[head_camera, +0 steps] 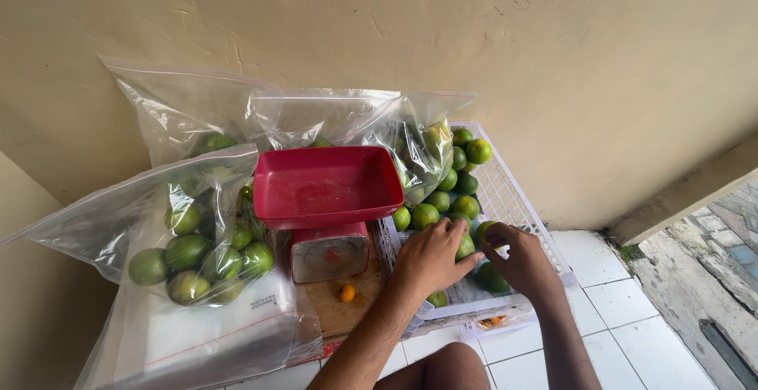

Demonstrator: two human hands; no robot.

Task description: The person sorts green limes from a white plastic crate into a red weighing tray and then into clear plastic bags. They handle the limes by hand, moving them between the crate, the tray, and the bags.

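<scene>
Both my hands reach into a white plastic crate point(513, 200) of green citrus fruits point(442, 200). My left hand point(430, 257) is curled over one green fruit point(466, 245) near the crate's front. My right hand point(523, 260) pinches the top of another green fruit point(484, 230) right beside it, and a further green fruit point(491, 278) lies under that hand. Left of the crate stands a kitchen scale point(329, 253) with an empty red tray point(325, 185) on top.
Several clear zip bags filled with green fruits point(197, 252) lean against the beige wall behind and left of the scale. A small orange fruit point(347, 293) lies on a wooden board point(343, 307). White floor tiles point(632, 319) stretch to the right; my knee point(442, 370) is below.
</scene>
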